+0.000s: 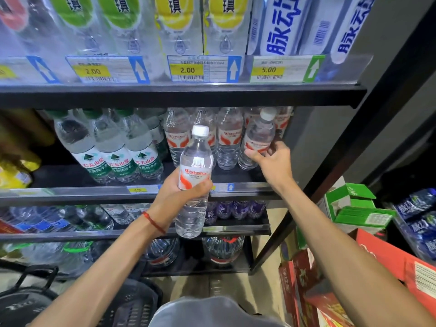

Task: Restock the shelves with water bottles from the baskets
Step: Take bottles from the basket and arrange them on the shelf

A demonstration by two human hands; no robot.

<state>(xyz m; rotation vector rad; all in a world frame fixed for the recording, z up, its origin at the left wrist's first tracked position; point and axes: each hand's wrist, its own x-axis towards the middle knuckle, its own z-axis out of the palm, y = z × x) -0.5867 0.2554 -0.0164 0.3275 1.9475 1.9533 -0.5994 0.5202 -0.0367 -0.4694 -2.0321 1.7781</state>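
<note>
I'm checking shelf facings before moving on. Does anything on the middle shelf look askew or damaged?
The Wahaha bottle at the row's right end leans right, while the neighbouring bottles stand upright. The right hand grips it, so it is probably mid-placement. Nothing looks spilled or damaged.

The left hand (179, 194) grips a Wahaha bottle (195, 171) upright before the middle shelf (70, 177). At that shelf's right end the right hand (273, 159) holds a second bottle (259, 135), tilted, beside the standing row (227, 142). Green-label bottles (118, 149) fill its left part.
</note>
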